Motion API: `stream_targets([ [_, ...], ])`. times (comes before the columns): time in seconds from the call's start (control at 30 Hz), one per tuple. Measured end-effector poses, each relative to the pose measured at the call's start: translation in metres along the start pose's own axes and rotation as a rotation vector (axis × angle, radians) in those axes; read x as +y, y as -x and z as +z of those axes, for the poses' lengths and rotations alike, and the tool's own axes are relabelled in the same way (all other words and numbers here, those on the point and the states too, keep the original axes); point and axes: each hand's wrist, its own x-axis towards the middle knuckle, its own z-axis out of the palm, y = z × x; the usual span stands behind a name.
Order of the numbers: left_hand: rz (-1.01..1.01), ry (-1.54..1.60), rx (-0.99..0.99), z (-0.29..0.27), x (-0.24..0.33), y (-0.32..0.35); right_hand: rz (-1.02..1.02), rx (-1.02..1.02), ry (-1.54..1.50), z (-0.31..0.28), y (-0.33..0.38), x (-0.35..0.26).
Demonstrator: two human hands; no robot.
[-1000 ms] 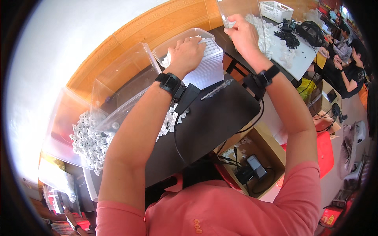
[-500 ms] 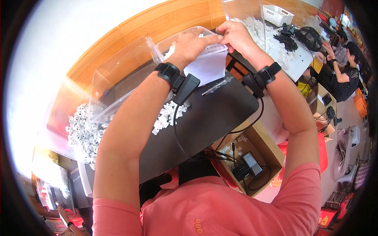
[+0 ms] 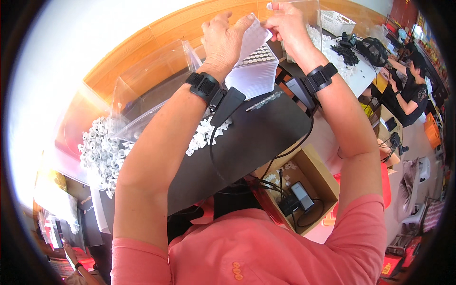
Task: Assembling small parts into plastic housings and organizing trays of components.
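Note:
A thin translucent white tray [image 3: 254, 39] is raised at a tilt between my two hands. My left hand [image 3: 224, 40] is closed on its left edge, the thumb over its upper corner. At its right corner my right hand [image 3: 289, 29] pinches it, index finger raised, with a small white spot at that fingertip. Just below stands a tall stack of thin white trays [image 3: 251, 80]; the uppermost one carries rows of small round pieces [image 3: 259, 57]. A clear bag of small parts [image 3: 264, 101] lies in front of the stack on the dark table [image 3: 247, 137].
Loose white clips [image 3: 205, 135] and a heap of grey-white rings [image 3: 100, 154] lie leftward, by clear plastic bins [image 3: 147, 90]. A cardboard box [image 3: 318, 173] holding cables stands below the table edge. Farther right are a white table [image 3: 358, 76] with black parts and a seated person [image 3: 412, 90].
Both hands have risen and drawn slightly apart, lifting a translucent tray off the stack. Rows of round pieces now show on top. The person at right has shifted their arms.

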Motion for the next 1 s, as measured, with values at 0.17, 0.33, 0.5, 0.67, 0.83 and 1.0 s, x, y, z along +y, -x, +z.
stream_targets([
  [0.17, 0.011, 0.237, 0.097, -0.031, 0.022, 0.023, -0.067, 0.004, -0.094, 0.011, 0.009, -0.026],
  [0.33, 0.011, 0.233, 0.082, -0.090, 0.042, 0.090, -0.198, -0.045, -0.179, -0.007, 0.045, -0.049],
  [0.5, 0.062, 0.061, -0.220, -0.152, 0.022, 0.202, 0.042, 0.090, -0.243, -0.042, 0.134, -0.056],
  [0.67, -0.154, 0.165, -0.348, -0.174, -0.019, 0.284, 0.378, 0.160, -0.135, -0.079, 0.181, 0.018],
  [0.83, -0.080, 0.154, -0.208, -0.193, -0.028, 0.313, 0.446, 0.159, 0.157, -0.080, 0.192, 0.049],
  [1.0, -0.167, 0.237, -0.186, -0.205, -0.035, 0.328, 0.420, 0.054, 0.347, -0.096, 0.178, 0.070],
])
